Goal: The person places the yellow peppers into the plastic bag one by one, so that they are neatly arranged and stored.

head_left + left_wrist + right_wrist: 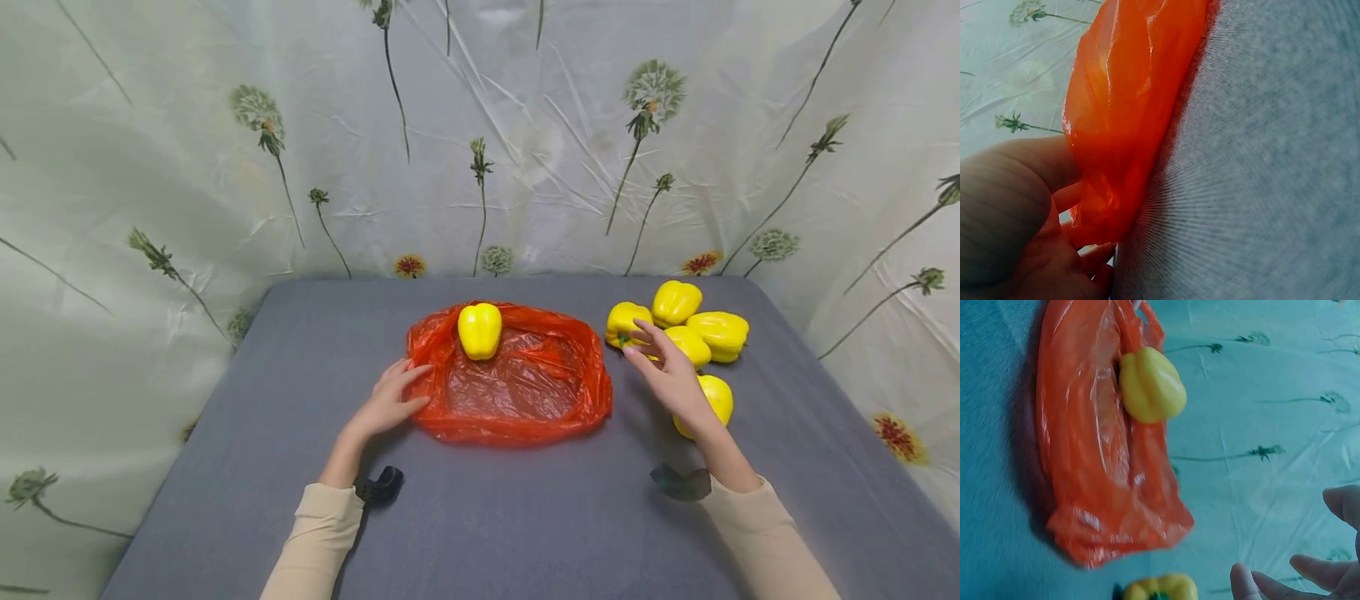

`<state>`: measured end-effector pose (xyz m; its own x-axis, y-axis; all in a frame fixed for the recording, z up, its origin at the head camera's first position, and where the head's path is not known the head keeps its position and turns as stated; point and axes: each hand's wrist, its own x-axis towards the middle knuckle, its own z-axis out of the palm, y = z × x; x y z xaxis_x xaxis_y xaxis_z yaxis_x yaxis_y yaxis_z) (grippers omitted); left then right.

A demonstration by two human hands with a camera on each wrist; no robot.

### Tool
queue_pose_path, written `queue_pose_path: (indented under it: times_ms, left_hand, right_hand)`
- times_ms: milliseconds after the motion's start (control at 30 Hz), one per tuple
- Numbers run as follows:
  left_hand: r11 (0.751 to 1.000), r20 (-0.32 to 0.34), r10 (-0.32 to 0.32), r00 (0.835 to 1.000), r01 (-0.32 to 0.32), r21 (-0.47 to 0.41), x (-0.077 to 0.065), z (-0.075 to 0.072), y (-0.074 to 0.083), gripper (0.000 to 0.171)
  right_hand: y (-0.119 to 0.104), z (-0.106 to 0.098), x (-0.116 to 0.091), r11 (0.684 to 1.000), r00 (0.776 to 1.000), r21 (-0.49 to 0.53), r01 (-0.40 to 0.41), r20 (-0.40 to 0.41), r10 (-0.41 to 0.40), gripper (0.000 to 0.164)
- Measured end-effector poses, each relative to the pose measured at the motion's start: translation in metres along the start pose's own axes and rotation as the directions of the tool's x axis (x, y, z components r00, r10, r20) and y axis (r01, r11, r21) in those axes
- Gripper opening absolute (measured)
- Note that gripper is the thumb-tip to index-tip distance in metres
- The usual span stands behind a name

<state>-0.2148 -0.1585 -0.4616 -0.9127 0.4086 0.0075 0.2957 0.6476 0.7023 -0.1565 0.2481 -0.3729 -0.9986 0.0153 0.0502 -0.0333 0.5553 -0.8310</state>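
A red plastic bag (pixel 510 429) lies spread on the table with its mouth facing up. One yellow bell pepper (pixel 480 332) is at the bag's far rim, left of the middle; the right wrist view also has this pepper (pixel 1152 385) at the rim. My left hand (pixel 386 402) touches the bag's left end, fingers and thumb extended over its edge. In the left wrist view, the red plastic (pixel 1129 119) hides some fingertips. Holding nothing, my right hand (pixel 671 379) is spread above the near side of a group of yellow bell peppers (pixel 677 302).
The grey table (pixel 315 333) carries the bag and the several peppers on its right side. A nearer pepper (pixel 717 400) is partly covered by my right hand. Behind the table hangs a pale curtain (pixel 555 167) with a dandelion print.
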Motion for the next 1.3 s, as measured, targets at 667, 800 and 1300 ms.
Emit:
queue_pose_path:
  times_ms: [667,800,1300]
  left_hand:
    - [1.000,-0.032,0.015,0.999,-0.014,0.017,-0.005,-0.009,-0.002,0.053]
    - [1.000,-0.035,0.013,0.999,-0.012,0.024,-0.006,-0.011,-0.002,0.052]
    - [1.000,0.001,-0.020,1.000,0.020,0.015,0.001,0.000,0.004,0.052]
  right_hand:
    - [0.024,-0.032,-0.043,0.995,0.985,-0.050,-0.083,-0.153,0.075,0.063]
    - [0.032,-0.036,-0.049,0.989,0.971,-0.054,-0.135,-0.209,0.121,0.061]
    - [0.150,-0.056,-0.044,0.979,0.883,-0.055,-0.195,-0.445,0.150,0.057]
